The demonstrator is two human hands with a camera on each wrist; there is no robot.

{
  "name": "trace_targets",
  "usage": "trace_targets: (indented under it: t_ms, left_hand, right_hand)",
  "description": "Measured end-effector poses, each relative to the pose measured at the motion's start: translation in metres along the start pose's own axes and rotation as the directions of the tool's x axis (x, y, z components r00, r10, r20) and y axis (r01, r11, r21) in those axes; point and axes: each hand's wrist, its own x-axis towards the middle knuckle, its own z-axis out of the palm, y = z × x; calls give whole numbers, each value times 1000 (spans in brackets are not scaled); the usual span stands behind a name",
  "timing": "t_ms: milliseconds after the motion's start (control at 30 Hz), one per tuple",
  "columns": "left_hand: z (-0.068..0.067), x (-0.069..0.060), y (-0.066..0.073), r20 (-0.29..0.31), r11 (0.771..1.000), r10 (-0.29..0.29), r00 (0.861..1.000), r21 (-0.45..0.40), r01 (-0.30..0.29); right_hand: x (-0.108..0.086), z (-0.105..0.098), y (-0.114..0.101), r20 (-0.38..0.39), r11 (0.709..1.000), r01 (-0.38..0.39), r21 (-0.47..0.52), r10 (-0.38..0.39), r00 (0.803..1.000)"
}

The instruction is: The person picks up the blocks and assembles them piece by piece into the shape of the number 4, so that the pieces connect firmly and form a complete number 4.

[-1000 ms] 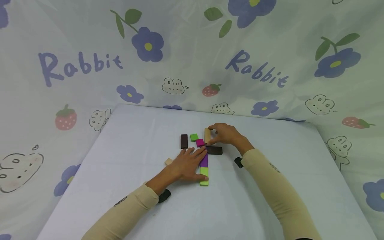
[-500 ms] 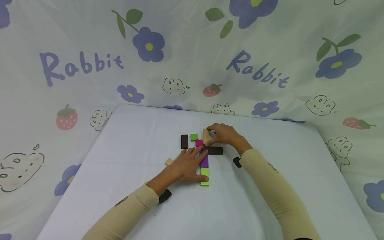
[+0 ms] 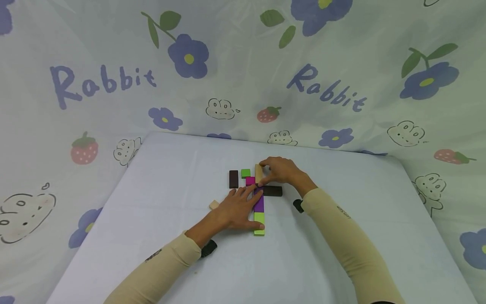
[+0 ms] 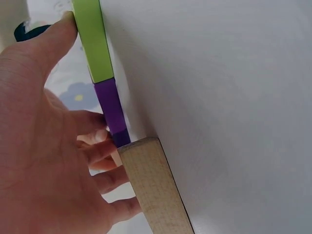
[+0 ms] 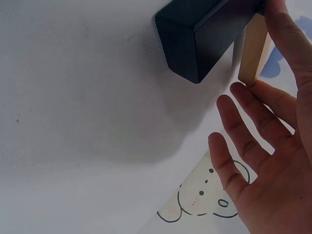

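My left hand [image 3: 237,209] rests with spread fingers along a row made of a lime green block [image 3: 259,217] and a purple block [image 3: 259,205]. In the left wrist view, its thumb touches the lime block's side and a fingertip meets the purple block. My right hand [image 3: 282,169] pinches a plain wooden block [image 3: 259,173] by its two ends, between thumb and index finger, beyond the row. The other right fingers are spread in the right wrist view. A magenta block [image 3: 250,181] sits against the wooden block's left side. The dark brown block [image 3: 272,191] lies crosswise beside the purple one.
A green block [image 3: 245,173] and another dark brown block [image 3: 233,179] lie to the left of the magenta one. A small pale wooden block [image 3: 214,204] lies beside my left hand. White cloth covers the table [image 3: 182,169], with a printed curtain behind.
My right hand has slid the plain wooden block a little to the left, and the magenta block has shifted left with it. My left hand stays in place.
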Motion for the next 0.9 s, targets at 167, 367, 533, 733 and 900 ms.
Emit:
trace_targets:
  t_ms: [167, 367, 533, 733, 900]
  left_hand:
    - [1, 1, -1, -4, 1000, 4, 1000, 3, -4]
    - [2, 1, -2, -6, 1000, 6, 1000, 8, -6]
    - [1, 1, -1, -6, 1000, 7, 1000, -6, -7]
    - [1, 1, -1, -4, 1000, 2, 1000, 2, -2]
    - [1, 1, -1, -7, 1000, 0, 1000, 2, 0]
  right_hand:
    - [0, 0, -2, 9, 1000, -13, -3, 13, 1000]
    - [0, 0, -2, 16, 1000, -19, -12, 19, 1000]
    - [1, 1, -2, 28, 1000, -18, -14, 18, 999]
    - [2, 2, -2, 36, 1000, -26, -1, 26, 999]
    - [1, 1, -2, 37, 1000, -22, -4, 22, 999]
